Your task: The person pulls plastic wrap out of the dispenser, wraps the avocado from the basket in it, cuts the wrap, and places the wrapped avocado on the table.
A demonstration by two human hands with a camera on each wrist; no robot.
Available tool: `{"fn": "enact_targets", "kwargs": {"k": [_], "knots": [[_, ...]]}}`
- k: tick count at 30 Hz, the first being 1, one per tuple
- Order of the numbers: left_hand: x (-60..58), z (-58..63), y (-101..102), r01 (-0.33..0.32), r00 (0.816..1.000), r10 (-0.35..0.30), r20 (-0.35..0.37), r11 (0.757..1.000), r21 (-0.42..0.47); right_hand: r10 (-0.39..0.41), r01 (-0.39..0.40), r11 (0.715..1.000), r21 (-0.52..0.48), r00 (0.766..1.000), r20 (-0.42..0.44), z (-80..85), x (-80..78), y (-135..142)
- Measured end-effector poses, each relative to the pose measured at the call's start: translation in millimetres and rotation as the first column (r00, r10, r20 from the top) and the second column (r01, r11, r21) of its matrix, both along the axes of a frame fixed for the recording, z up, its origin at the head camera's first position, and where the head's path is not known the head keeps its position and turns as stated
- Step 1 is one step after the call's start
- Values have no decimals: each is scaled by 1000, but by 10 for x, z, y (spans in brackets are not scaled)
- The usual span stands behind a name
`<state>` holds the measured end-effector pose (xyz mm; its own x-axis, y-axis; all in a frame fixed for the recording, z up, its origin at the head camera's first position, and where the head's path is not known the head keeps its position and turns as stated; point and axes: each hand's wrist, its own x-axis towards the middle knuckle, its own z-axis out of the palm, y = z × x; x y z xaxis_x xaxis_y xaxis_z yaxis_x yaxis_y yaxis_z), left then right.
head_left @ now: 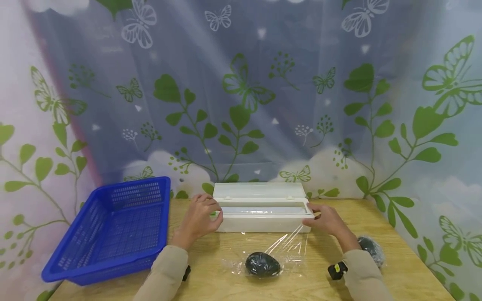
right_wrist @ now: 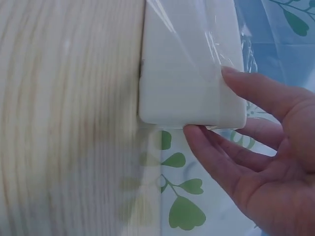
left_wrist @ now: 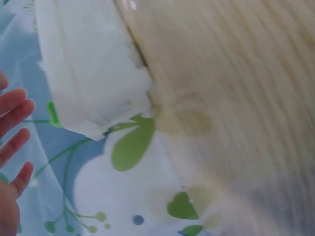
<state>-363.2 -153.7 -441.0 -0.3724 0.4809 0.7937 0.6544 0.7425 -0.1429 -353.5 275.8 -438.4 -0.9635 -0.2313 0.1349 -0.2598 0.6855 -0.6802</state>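
A white cling film dispenser (head_left: 263, 223) lies lengthwise at the back of the table, its lid (head_left: 260, 190) raised and a film roll (head_left: 263, 210) inside. My right hand (head_left: 325, 219) grips its right end; in the right wrist view the thumb (right_wrist: 246, 86) presses on film over the box and the fingers touch the end face. Beside the left end is my left hand (head_left: 201, 215), fingers loosely bent and apart from the box in the left wrist view, near a small green piece (left_wrist: 53, 114). Clear film (head_left: 290, 246) stretches from the box toward a dark, oval, avocado-like thing (head_left: 262, 264).
A blue plastic basket (head_left: 163, 221) stands at the left of the table (head_left: 211, 284). Another dark oval thing in film (head_left: 372, 251) sits at the right, partly behind the right sleeve (head_left: 363, 271). A patterned curtain (head_left: 263, 138) hangs right behind the dispenser.
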Motion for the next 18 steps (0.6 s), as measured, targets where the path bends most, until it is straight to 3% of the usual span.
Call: {"fn": "enact_targets", "kwargs": {"k": [3, 7, 11, 12, 14, 16, 18], "knots": [[67, 74, 70, 42, 999, -42, 0, 999, 12, 20, -20, 1000, -5, 1000, 20, 42, 22, 33], [171, 154, 167, 98, 994, -99, 41, 995, 20, -24, 23, 999, 22, 999, 48, 108, 62, 97], [287, 183, 246, 182, 971, -184, 155, 983, 25, -73, 70, 996, 48, 995, 65, 187, 106, 145], [325, 186, 267, 213, 955, -214, 204, 977, 28, -77, 73, 996, 50, 995, 65, 209, 114, 149], [401, 185, 317, 274, 907, -271, 323, 961, 38, -76, 73, 995, 67, 996, 44, 255, 132, 142], [486, 185, 387, 334, 829, -321, 457, 941, 56, -64, 63, 995, 72, 998, 11, 307, 148, 116], [578, 189, 470, 373, 733, -346, 586, 924, 79, -40, 41, 997, 66, 999, -20, 368, 175, 67]]}}
